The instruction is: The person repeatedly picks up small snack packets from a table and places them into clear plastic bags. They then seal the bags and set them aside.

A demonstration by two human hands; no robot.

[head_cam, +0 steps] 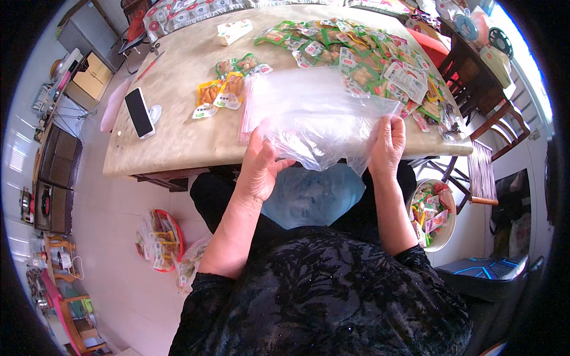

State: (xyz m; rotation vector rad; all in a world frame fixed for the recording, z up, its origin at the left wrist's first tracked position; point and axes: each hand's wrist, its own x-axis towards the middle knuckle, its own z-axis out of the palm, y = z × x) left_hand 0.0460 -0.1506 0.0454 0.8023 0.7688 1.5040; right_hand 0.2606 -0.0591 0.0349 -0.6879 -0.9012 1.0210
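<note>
A clear plastic bag (pixel 311 133) spans the space between my hands at the table's near edge. My right hand (pixel 388 142) pinches its right side between thumb and fingers. At its left side is my left hand (pixel 262 162), thumb against the film and some fingers spread below; the grip there is partly hidden. Under and behind the bag lies a stack of flat clear bags (pixel 285 82). Just left of the stack are orange-yellow snack packets (pixel 219 91), with green-edged packets (pixel 236 65) behind them. A large heap of small vacuum-sealed food packets (pixel 365 55) covers the table's back right.
On the table (pixel 178 147) are a smartphone (pixel 140 113), a red pen (pixel 150 65), scissors (pixel 155 47) and a tissue pack (pixel 234 32). A red basket (pixel 180 240) of packets stands on the floor at left, a white bucket (pixel 449 231) of packets at right, beside a wooden chair (pixel 483 171).
</note>
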